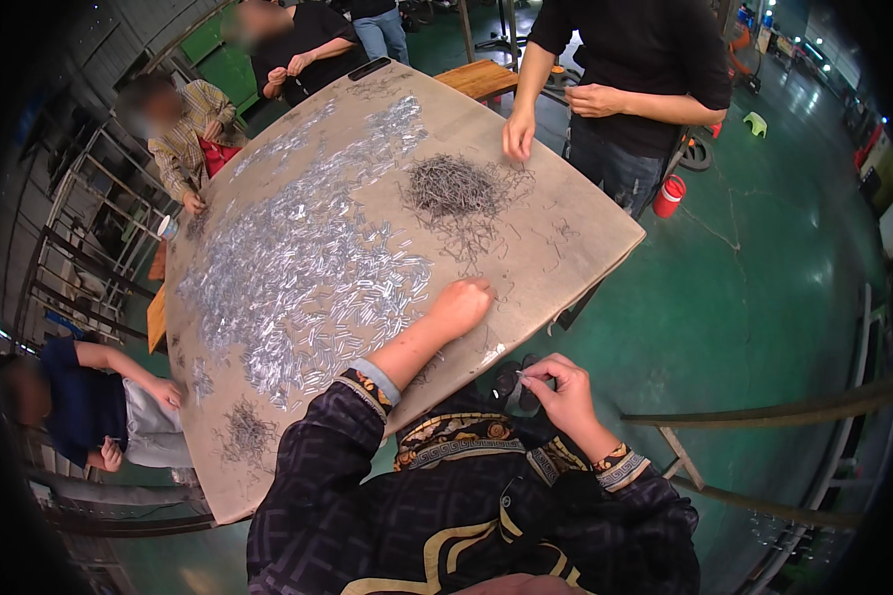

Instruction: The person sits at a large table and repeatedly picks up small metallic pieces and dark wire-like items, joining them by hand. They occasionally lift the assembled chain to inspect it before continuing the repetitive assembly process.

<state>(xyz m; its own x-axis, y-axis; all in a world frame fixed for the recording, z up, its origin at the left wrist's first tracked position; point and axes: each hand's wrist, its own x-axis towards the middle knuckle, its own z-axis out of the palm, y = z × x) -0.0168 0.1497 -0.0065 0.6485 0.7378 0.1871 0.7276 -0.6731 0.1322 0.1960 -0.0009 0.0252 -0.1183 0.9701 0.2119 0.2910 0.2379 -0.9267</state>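
Note:
My left hand [461,305] rests low over the tabletop with its fingers curled together, beside scattered dark bent wire pieces [486,238]. What it holds, if anything, is hidden. Off the table's near edge, my right hand [564,392] pinches thumb against fingers around something small and pale that I cannot make out. A broad spread of shiny silver tube-like pieces [298,268] lies to the left of my left hand. Farther away sits a dense heap of dark bent wires [453,185], and a smaller wire pile [248,428] lies at the near left.
The large brown table [575,238] fills the middle. A co-worker's hand [519,134] reaches over its far right side; other people work along the far and left sides. A red container [670,195] stands on the green floor, and a metal frame [764,421] is at right.

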